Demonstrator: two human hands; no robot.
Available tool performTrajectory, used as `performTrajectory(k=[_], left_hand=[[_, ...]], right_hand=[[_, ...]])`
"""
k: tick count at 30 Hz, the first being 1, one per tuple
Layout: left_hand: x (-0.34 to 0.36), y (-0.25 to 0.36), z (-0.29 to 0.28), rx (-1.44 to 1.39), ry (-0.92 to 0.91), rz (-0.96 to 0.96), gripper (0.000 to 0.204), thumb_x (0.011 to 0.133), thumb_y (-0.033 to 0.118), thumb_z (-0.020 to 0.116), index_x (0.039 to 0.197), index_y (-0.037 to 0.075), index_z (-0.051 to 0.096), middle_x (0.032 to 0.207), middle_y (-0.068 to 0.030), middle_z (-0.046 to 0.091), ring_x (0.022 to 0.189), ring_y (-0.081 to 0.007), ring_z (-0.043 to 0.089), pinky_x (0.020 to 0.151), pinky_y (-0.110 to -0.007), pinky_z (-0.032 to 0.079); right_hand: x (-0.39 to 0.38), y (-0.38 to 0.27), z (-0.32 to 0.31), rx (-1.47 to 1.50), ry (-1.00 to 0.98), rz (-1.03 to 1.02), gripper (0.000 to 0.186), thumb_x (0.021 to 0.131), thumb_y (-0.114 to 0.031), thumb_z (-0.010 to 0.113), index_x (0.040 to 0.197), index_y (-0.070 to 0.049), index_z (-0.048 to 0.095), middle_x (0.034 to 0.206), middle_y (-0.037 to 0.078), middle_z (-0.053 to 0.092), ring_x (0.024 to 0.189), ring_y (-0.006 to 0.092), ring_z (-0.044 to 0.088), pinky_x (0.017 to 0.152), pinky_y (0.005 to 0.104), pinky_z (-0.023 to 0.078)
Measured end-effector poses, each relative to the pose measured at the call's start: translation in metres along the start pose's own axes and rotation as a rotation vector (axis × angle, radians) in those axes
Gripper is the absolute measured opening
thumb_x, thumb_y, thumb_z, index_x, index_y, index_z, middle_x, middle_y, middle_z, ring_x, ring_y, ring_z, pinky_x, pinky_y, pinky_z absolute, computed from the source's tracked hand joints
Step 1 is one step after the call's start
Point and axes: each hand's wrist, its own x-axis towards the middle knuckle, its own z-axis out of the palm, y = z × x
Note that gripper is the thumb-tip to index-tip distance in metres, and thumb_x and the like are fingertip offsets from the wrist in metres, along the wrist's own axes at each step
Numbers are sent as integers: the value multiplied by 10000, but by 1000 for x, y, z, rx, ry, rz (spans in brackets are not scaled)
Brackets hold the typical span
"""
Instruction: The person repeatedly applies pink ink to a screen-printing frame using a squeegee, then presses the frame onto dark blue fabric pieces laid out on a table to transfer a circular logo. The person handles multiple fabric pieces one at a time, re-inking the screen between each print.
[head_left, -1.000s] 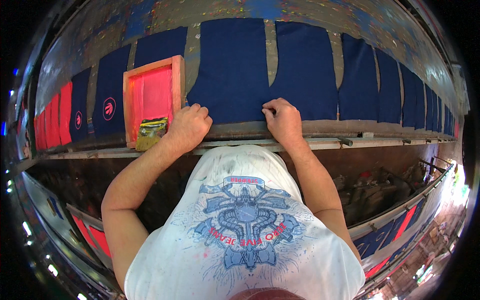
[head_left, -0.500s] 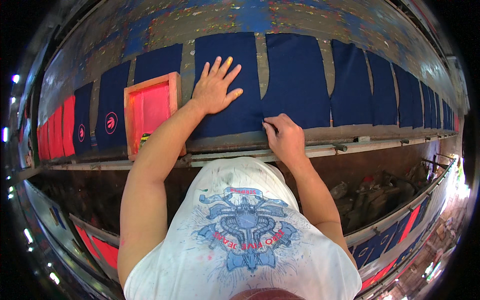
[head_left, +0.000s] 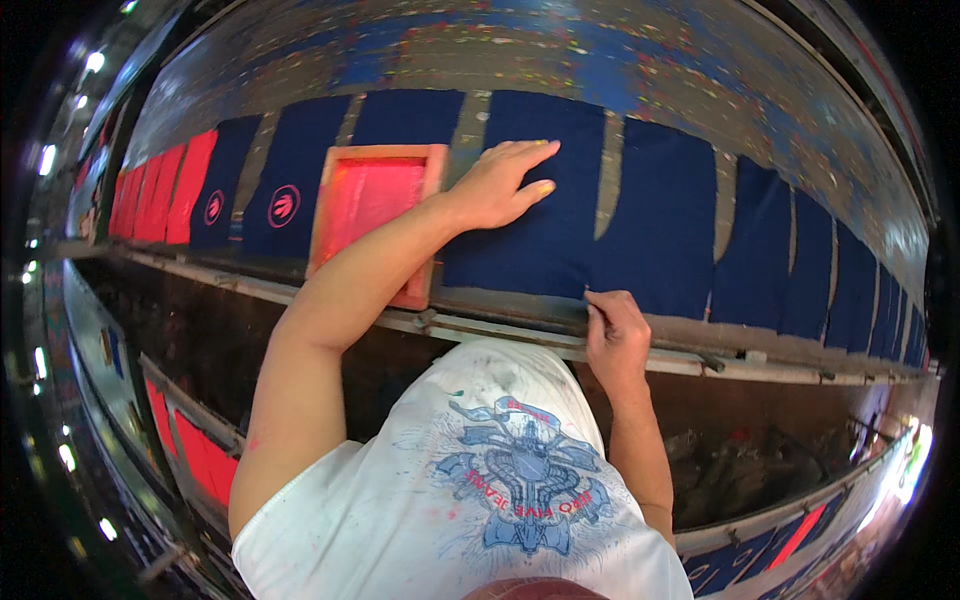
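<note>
left arm (head_left: 350, 285) blocks part of the pink screen (head_left: 366, 203), can't tell if right hand (head_left: 618, 325)'s pinching the navy cloth (head_left: 545, 250)

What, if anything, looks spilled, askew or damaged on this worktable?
Nothing looks askew or damaged: the dark-blue fabric panels lie in a row. The long grey worktable looks messy, with blue patches and multicoloured specks, probably old paint. The bare left hand has a yellow-stained thumb tip.

Long grey bench (head_left: 290, 70) curving across the fisheye view, blue-patched and paint-flecked; metal rail (head_left: 790, 375) along its near edge. Beyond, a dim gap (head_left: 760, 450), then a second bench (head_left: 755, 522). Small white lights (head_left: 48, 158) left; glare (head_left: 918, 450) lower right.
</note>
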Motion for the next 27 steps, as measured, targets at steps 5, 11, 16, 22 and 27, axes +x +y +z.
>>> performTrajectory(k=[5,11,16,22,27], left_hand=[[-132,-23,-111,248,365,-139,201,1037,128,802,1211,42,855,1228,-153,839,1174,-378,776,1045,-499,604],[-247,-72,-146,426,522,-430,283,977,59,844,1259,29,841,1233,-159,805,1172,-370,768,1026,-470,615],[-269,-89,-124,270,580,-475,488,941,52,861,1425,47,798,1323,-178,771,1264,-381,737,1094,-473,605],[-270,-93,-128,114,556,-546,590,903,22,865,1483,45,757,1288,-165,779,1228,-390,747,1075,-492,607],[-276,-98,-121,47,613,-569,575,889,12,863,1456,41,772,1261,-162,794,1189,-393,759,1052,-497,613]], right_hand=[[43,-22,29,-57,-13,-133,286,938,88,798,1215,24,832,1294,230,817,1228,427,769,1088,510,615],[142,-73,101,-20,-152,-385,315,994,-12,806,1308,12,805,1349,234,789,1279,437,732,1117,525,590],[227,-97,193,-111,-352,-436,323,1122,-189,716,1377,-5,795,1392,234,780,1321,450,713,1157,531,564],[292,-99,275,-146,-692,-230,482,1199,-402,594,1396,-12,797,1367,278,802,1327,488,731,1147,541,573],[318,-99,291,-287,-923,-112,600,1220,-516,528,1372,-10,812,1325,301,819,1301,514,752,1122,549,587]])
